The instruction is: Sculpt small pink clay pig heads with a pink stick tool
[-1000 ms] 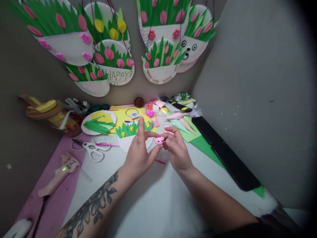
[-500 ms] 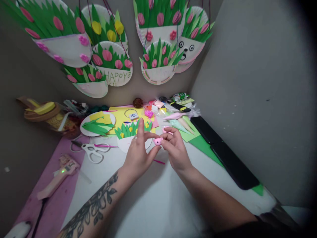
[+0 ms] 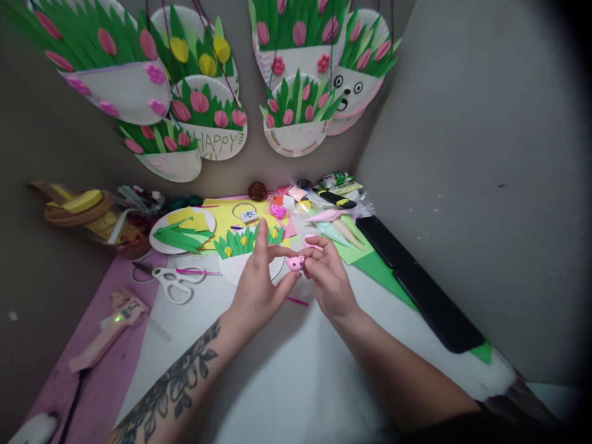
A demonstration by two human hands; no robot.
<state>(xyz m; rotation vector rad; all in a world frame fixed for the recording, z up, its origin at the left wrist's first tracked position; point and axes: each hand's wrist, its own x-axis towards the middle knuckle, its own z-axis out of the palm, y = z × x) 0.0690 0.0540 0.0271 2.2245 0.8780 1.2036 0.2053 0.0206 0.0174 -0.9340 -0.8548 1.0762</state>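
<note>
A small pink clay head [image 3: 295, 264] with dark eyes and little ears is between my two hands, above the white table. My left hand [image 3: 261, 280] pinches it between thumb and a finger, with the index finger pointing up. At its right side, the fingertips of my right hand [image 3: 327, 277] touch it, curled together. Behind my hands lies a white paper plate piece [image 3: 231, 266] with green paper grass and yellow flowers. Some pink material [image 3: 313, 242] shows just behind my right fingers. A magenta stick [image 3: 297, 301] lies on the table below the head.
White scissors [image 3: 173, 283] and a pink glue gun [image 3: 111, 333] lie at the left. A plate with green strips [image 3: 182, 231] is at the back left. Clay bags [image 3: 342, 228] and two black phone-like slabs [image 3: 437, 308] are at the right. Decorated plates [image 3: 296, 137] hang on the wall.
The pink head has turned slightly, so both dark eyes now show. My right fingers have shifted a little at its side; my left hand has barely moved.
</note>
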